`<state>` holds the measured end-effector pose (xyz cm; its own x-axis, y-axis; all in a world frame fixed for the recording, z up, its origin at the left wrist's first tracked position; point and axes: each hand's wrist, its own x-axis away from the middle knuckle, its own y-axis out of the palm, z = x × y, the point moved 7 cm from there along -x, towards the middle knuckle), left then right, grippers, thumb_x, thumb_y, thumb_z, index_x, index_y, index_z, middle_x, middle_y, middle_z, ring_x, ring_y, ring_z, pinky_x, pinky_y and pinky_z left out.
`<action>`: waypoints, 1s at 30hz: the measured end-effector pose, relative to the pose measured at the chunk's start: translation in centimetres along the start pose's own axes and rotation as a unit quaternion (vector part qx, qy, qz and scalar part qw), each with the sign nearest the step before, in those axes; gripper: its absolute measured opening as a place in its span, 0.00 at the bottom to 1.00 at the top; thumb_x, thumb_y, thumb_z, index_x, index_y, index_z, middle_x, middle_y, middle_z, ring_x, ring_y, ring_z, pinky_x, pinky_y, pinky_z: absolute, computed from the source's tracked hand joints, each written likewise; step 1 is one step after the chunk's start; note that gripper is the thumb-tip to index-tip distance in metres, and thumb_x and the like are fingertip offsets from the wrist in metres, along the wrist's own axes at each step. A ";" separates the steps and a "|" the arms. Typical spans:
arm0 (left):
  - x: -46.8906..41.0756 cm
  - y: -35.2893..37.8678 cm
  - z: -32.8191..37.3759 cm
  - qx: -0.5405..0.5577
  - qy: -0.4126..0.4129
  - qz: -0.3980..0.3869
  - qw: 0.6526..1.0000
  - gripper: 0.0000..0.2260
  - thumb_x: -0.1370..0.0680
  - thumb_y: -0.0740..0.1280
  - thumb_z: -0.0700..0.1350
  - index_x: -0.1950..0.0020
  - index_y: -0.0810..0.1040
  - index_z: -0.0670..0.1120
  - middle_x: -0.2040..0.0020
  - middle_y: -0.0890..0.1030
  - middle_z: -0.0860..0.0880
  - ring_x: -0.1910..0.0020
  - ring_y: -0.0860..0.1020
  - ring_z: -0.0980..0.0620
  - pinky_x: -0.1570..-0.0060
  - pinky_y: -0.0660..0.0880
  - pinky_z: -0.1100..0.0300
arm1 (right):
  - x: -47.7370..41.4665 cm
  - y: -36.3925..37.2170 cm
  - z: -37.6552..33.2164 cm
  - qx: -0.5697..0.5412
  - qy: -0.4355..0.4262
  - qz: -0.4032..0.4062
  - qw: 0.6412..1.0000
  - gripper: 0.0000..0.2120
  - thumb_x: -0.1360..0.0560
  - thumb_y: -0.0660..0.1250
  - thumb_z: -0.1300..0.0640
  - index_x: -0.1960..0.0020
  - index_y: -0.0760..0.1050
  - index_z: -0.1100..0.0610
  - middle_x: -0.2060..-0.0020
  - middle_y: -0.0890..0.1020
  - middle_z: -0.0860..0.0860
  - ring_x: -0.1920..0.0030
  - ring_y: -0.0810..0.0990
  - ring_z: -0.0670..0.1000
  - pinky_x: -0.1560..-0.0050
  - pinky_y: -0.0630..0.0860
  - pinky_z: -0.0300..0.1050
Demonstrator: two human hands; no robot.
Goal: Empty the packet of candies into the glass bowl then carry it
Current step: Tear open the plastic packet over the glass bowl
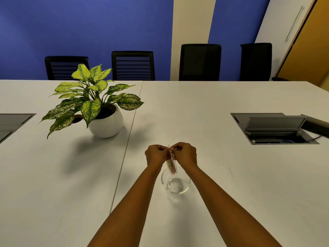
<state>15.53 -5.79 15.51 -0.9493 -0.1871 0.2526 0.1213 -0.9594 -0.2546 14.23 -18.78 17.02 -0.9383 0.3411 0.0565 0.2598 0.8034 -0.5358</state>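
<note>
A small clear packet of candies (171, 164) hangs upright between my two hands, its coloured contents gathered at the bottom. My left hand (155, 155) pinches the packet's top edge from the left. My right hand (186, 154) pinches the same top edge from the right, knuckles almost touching the left. Directly beneath the packet, nearer to me, stands the glass bowl (175, 183) on the white table (231, 175); it looks empty. The packet's lower end overlaps the bowl's far rim in view.
A potted plant (92, 104) in a round white pot stands at the left rear. An open cable hatch (274, 129) is sunk into the table at the right, another hatch (12, 123) at the far left. Several black chairs (133, 65) line the far edge.
</note>
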 end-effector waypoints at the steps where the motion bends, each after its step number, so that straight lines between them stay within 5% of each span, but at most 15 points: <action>1: 0.0 0.0 0.2 -0.013 0.006 0.000 1.000 0.03 0.28 0.71 0.34 0.56 0.83 0.35 0.54 0.85 0.35 0.56 0.84 0.38 0.50 0.82 0.49 | 0.0 0.0 0.0 0.009 -0.003 0.007 1.000 0.08 0.25 0.67 0.60 0.50 0.82 0.63 0.52 0.85 0.60 0.52 0.83 0.59 0.44 0.80 0.52; 12: 0.6 0.3 2.0 -0.144 0.089 0.029 0.985 0.07 0.26 0.68 0.36 0.64 0.81 0.39 0.64 0.82 0.37 0.66 0.79 0.46 0.58 0.81 0.54 | 0.8 0.1 -0.3 0.054 -0.026 0.065 0.996 0.09 0.24 0.65 0.60 0.50 0.81 0.63 0.53 0.85 0.59 0.53 0.84 0.55 0.51 0.78 0.42; 18: 0.9 -0.2 1.7 -0.150 0.082 0.053 0.984 0.05 0.26 0.69 0.36 0.56 0.84 0.35 0.58 0.85 0.37 0.61 0.83 0.44 0.61 0.77 0.60 | 0.9 0.1 -0.4 0.099 -0.040 0.081 0.991 0.08 0.24 0.64 0.61 0.49 0.80 0.63 0.53 0.85 0.58 0.54 0.83 0.55 0.54 0.77 0.41; 30: 0.8 -0.5 2.4 -0.136 0.089 0.050 0.985 0.06 0.26 0.68 0.37 0.60 0.83 0.35 0.63 0.82 0.37 0.66 0.78 0.47 0.62 0.73 0.61 | 1.2 0.4 -0.2 0.062 -0.019 0.048 0.997 0.10 0.24 0.66 0.57 0.49 0.80 0.62 0.51 0.85 0.57 0.52 0.83 0.55 0.55 0.73 0.39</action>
<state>15.42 -5.96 18.07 -0.9754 -0.2143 0.0517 0.1575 -0.8415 -0.5168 13.30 -17.93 17.06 -0.9188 0.3934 -0.0309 0.3216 0.7010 -0.6366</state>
